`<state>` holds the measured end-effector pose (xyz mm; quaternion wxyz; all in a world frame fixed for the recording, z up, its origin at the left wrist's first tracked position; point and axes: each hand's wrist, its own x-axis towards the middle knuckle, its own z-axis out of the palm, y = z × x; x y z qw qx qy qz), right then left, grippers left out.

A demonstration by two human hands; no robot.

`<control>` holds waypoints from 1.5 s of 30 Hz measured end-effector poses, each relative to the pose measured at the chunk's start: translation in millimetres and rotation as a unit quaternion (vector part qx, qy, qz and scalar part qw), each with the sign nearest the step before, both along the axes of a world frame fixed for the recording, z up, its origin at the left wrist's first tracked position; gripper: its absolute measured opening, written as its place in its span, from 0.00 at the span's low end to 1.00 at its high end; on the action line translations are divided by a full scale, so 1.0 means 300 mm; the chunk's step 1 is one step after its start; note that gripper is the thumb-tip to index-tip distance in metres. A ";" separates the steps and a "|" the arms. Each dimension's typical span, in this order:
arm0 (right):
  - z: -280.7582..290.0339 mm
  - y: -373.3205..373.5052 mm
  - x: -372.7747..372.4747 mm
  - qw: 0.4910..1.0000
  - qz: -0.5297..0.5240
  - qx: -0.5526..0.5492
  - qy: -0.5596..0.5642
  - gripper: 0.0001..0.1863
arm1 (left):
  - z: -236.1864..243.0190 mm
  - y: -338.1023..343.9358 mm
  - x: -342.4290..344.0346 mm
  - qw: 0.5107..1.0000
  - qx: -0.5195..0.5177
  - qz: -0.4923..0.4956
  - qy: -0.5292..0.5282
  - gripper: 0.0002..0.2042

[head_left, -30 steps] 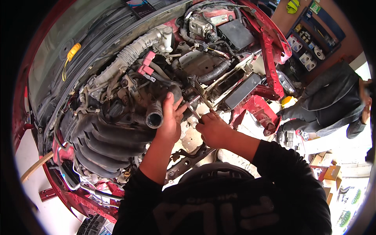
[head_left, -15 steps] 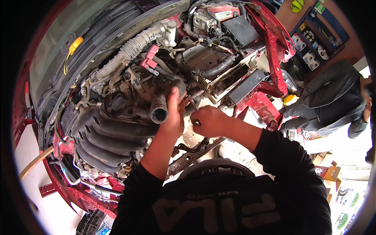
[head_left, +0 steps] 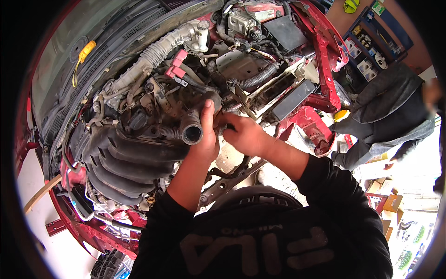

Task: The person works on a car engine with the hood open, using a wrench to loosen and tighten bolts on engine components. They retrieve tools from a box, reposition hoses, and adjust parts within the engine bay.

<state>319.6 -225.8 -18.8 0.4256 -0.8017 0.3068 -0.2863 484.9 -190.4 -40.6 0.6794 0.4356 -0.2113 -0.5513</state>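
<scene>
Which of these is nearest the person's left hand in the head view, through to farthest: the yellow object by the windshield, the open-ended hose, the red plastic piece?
1. Open-ended hose: immediately left of the left hand.
2. Red plastic piece: above the hose, slightly left.
3. Yellow object: far off, toward the upper left.

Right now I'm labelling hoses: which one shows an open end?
The dark curved hose beside the left hand: its round mouth shows, while the large ribbed grey hose and the ribbed black hose farther right show no open end.

Car workshop, exposed engine (head_left: 132,168), stocked shelf (head_left: 397,35)
</scene>
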 end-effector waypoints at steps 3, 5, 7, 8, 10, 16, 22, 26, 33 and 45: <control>0.035 -0.009 0.019 0.940 -0.055 0.325 0.092 0.20 | -0.031 -0.004 -0.013 0.991 -0.071 0.049 -0.106 0.21; 0.055 0.011 0.008 0.957 -0.068 0.257 0.117 0.19 | -0.045 0.003 -0.024 0.972 -0.081 0.074 -0.209 0.20; 0.068 0.030 -0.012 0.964 -0.045 0.228 0.127 0.18 | -0.051 0.020 -0.037 0.958 -0.091 0.077 -0.259 0.20; 0.075 0.030 -0.025 0.972 -0.038 0.187 0.135 0.18 | -0.048 0.032 -0.040 0.964 -0.092 0.053 -0.243 0.20; 0.087 0.017 -0.038 0.954 -0.043 0.263 0.137 0.18 | -0.036 0.056 -0.054 0.966 -0.026 0.017 -0.255 0.21; 0.122 -0.013 -0.020 0.947 0.015 0.236 0.218 0.23 | 0.026 0.069 -0.109 0.928 -0.099 0.075 -0.351 0.19; 0.056 0.128 -0.062 0.983 0.019 0.147 0.109 0.13 | -0.038 0.069 -0.125 0.998 0.000 -0.014 -0.069 0.11; 0.035 0.173 -0.147 0.985 0.036 0.156 0.065 0.15 | -0.128 0.049 -0.118 0.993 0.046 -0.089 -0.066 0.08; 0.086 0.279 -0.360 0.989 -0.061 0.131 0.029 0.24 | -0.130 0.144 -0.143 0.981 0.142 -0.027 0.128 0.08; -0.127 0.522 -0.730 0.923 -0.288 0.255 0.008 0.11 | -0.128 0.186 -0.139 0.866 -0.073 -0.347 0.353 0.22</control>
